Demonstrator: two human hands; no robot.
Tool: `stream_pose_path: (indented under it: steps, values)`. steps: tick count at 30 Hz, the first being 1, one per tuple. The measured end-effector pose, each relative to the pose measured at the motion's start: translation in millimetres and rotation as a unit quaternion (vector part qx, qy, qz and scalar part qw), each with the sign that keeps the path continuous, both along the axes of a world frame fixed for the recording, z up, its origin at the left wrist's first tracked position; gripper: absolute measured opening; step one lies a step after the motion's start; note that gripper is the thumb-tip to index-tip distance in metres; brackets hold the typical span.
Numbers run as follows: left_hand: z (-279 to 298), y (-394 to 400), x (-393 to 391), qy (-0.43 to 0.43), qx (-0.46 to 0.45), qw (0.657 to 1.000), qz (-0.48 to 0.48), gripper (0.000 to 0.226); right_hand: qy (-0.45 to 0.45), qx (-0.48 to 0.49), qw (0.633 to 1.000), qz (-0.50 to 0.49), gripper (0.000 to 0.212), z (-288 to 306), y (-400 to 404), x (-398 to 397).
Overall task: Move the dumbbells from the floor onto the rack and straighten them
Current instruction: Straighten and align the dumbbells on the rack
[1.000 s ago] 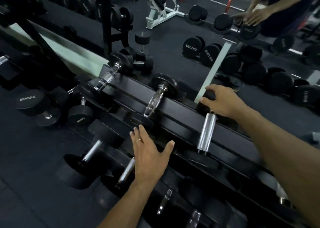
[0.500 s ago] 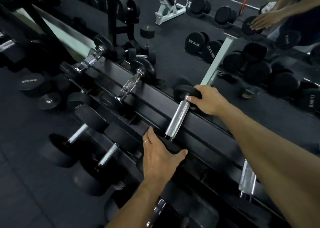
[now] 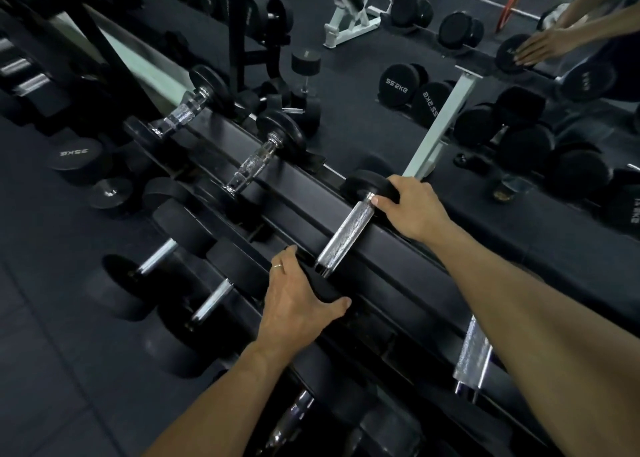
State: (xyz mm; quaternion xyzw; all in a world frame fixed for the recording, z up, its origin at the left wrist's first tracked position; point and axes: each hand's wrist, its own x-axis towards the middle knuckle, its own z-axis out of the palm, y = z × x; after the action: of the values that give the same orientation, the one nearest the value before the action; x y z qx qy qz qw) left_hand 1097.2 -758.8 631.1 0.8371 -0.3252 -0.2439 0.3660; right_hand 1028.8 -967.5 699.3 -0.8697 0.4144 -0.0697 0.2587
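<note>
Dark rubber gym flooring (image 3: 52,318) lies below a black dumbbell rack (image 3: 398,248). Across its top rails lies a dumbbell (image 3: 346,234) (knurled chrome handle): the right hand (image 3: 412,207) curls its fingers round the far head, and the left hand (image 3: 298,300) grips the near head, thumb spread wide.

Dim gym; dark rubber floor (image 3: 62,335), white bench (image 3: 349,23), mirror (image 3: 346,85).

Dumbbell (image 3: 346,236) lies across rack (image 3: 398,248) top rails, left hand (image 3: 294,300) on its near head, right hand (image 3: 412,207) on far head. Two more dumbbells (image 3: 256,162) sit further left (same tier); others on lower tier (image 3: 211,300), mirror (image 3: 519,110) behind.
</note>
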Motion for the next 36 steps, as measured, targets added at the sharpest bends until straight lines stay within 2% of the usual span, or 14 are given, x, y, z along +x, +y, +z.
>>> stream_pose_path:
  steps: [14,19,22,25,29,33,36]
  values:
    - [1.6,3.8,1.1,-0.025,0.0,1.0,-0.013,0.115,0.01,0.006,0.999,-0.031,0.025,0.2,6.7,-4.4]
    - [8.2,4.2,4.8,-0.021,0.031,0.999,-0.032,0.121,0.073,0.014,0.997,-0.023,0.036,7.8,19.5,-11.5]
    - [14.6,6.9,1.8,-0.028,0.023,0.999,-0.039,0.121,0.105,-0.023,0.994,0.001,0.047,13.5,24.8,-28.5]
    - [26.4,10.1,-18.3,-0.057,-0.011,0.998,-0.032,0.117,0.128,-0.067,0.989,0.017,0.057,24.4,26.6,-53.4]
    - [35.3,12.1,-66.0,-0.106,-0.055,0.992,-0.046,0.107,0.132,-0.08,0.988,-0.002,0.056,40.4,29.2,-99.7]
    - [33.0,16.9,-124.1,-0.085,-0.059,0.993,-0.064,0.101,0.125,-0.066,0.99,-0.021,0.059,42.1,29.2,-153.3]
    - [28.2,18.8,-166.5,-0.061,-0.036,0.995,-0.065,0.106,0.105,-0.042,0.993,-0.033,0.06,37.4,26.2,-184.8]
